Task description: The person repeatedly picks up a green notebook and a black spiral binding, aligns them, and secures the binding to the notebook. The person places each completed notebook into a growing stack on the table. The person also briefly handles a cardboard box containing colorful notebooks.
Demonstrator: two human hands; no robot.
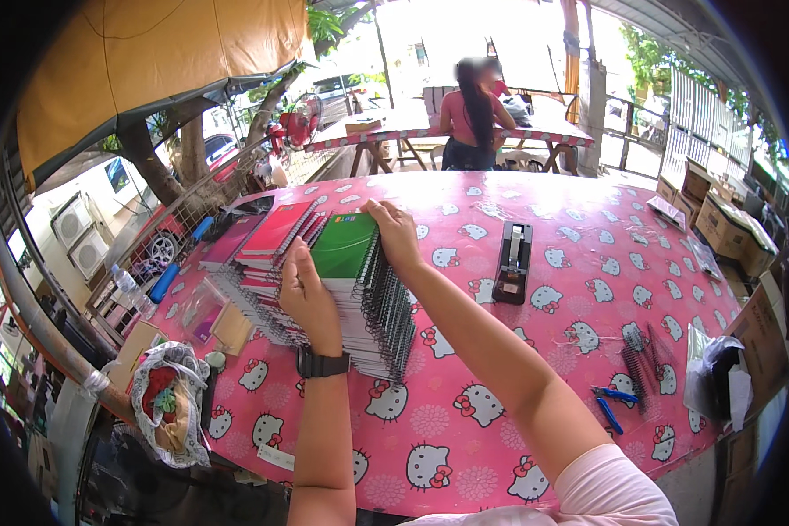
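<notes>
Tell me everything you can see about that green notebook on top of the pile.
The green notebook has a plain, glossy green cover that looks like card and a black wire spiral along its right edge. It lies flat, closed, on top of a slanting stack of spiral notebooks on the pink cartoon-cat tablecloth. The left hand holds its near left edge; the right hand rests fingers on its far right corner.
</notes>
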